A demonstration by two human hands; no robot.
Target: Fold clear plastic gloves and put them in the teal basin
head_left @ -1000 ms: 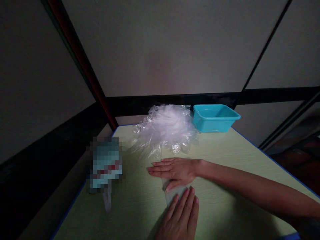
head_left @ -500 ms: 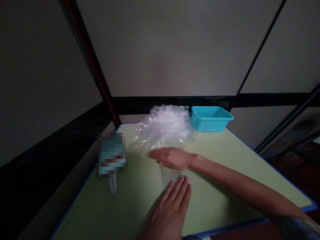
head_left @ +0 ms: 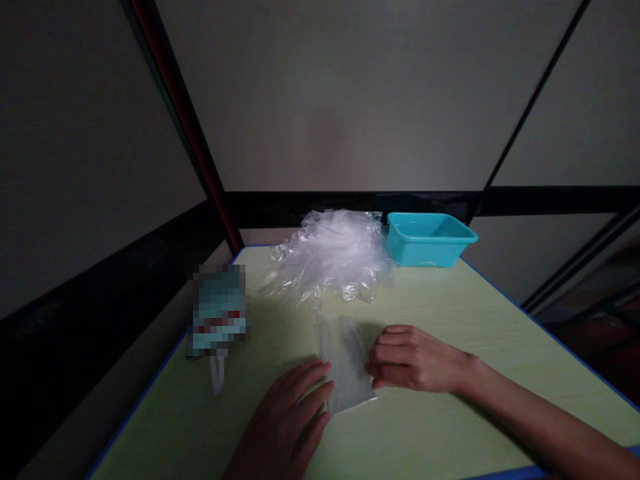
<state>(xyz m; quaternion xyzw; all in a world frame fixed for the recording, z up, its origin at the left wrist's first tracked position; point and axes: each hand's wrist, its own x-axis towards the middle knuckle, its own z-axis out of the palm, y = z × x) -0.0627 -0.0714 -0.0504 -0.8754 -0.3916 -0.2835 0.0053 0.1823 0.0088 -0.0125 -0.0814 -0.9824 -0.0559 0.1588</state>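
Note:
A small clear plastic bag [head_left: 349, 373] lies flat on the table between my hands, its near edge slightly slanted. My left hand [head_left: 295, 413] rests at the bag's left edge with the fingers apart, the fingertips touching or just over that edge. On the other side, my right hand [head_left: 413, 360] has its fingers curled in, and their tips are closed at the bag's right edge. Farther back sits a loose heap of clear plastic bags [head_left: 335, 257], crumpled and shiny.
A turquoise plastic basket [head_left: 425, 250] stands at the table's back right corner. Near the left edge lies a blurred-out greenish item [head_left: 220, 310] with a pale strip [head_left: 217, 373] below it. The pale table [head_left: 450, 427] has a blue edge and meets wall panels behind.
My right hand has drawn back and right from across the bag's far end, curling its fingers. My left hand has slid left off the bag, uncovering its near part.

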